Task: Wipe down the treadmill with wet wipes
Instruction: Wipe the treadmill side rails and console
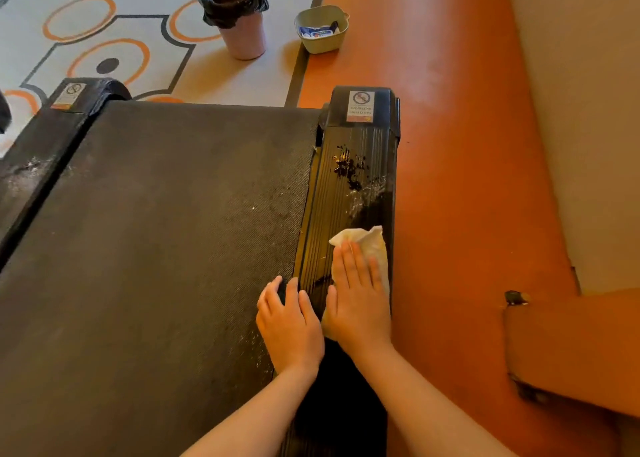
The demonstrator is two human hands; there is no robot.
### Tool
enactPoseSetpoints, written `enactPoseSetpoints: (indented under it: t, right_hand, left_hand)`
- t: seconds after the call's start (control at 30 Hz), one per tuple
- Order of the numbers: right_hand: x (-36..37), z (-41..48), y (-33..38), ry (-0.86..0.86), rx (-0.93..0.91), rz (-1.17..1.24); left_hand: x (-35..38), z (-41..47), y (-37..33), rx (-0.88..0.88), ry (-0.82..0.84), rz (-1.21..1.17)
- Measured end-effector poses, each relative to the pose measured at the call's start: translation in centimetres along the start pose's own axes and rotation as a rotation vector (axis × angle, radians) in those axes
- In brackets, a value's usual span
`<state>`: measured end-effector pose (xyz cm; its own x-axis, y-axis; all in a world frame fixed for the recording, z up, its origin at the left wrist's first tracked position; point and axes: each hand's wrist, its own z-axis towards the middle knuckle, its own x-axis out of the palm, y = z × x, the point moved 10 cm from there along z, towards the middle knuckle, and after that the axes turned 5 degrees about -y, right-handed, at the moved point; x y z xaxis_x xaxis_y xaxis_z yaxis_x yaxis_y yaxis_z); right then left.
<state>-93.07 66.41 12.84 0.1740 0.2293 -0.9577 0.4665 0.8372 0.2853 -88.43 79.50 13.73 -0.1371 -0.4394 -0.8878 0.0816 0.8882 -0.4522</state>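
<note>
On the right side rail of the treadmill, near end: right hand lies flat, fingers straight and together, pressing a wet wipe onto the ribbed surface. It is not gripped, only held down by the palm. The wipe's far corners stick out past the fingertips, and the cloth looks yellowed along its right edge. Left hand rests on the belt at its right edge, just beside the rail, fingers lightly bent, holding nothing. Probably a brace.

Soil noted:
- A dark spattered stain sits further up the rail toward the far end cap.
- A pale dusty smear lies between the stain and the wipe. The wipe is apart from both.
- Pale specks run along the belt's right edge.
- A dusty patch shows on the left rail.

Past the treadmill's far end: a lined bin on the carpet, and a small tub holding a pack of wipes at the carpet's edge.

Step in hand (judgement): wiping the right rail, early in the task. The worst patch is untouched; belt and left rail not done.

Next move calls for a firm push forward along the ribs, through the smear and into the stain. The stain looks dried on, so expect several passes. The grooves may trap residue. The wipe may need refolding, or a fresh one from the tub.
</note>
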Motion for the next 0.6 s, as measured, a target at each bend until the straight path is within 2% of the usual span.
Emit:
enactPoseSetpoints:
  t: [0.33, 0.5, 0.6]
  right_hand:
    - [-0.3, -0.6, 0.9, 0.02, -0.01, -0.126]
    - [-0.4, 1.5, 0.9, 0.032, 0.022, -0.195]
    - [-0.5, 2.3, 0.6, 0.03, 0.003, -0.211]
  left_hand:
    - [0.5, 0.2, -0.1, 0.0, 0.006, -0.036]
    - [0.8, 0.5, 0.4, 0.035, 0.082, -0.101]
    - [1.1, 0.2, 0.4, 0.12, 0.119, -0.109]
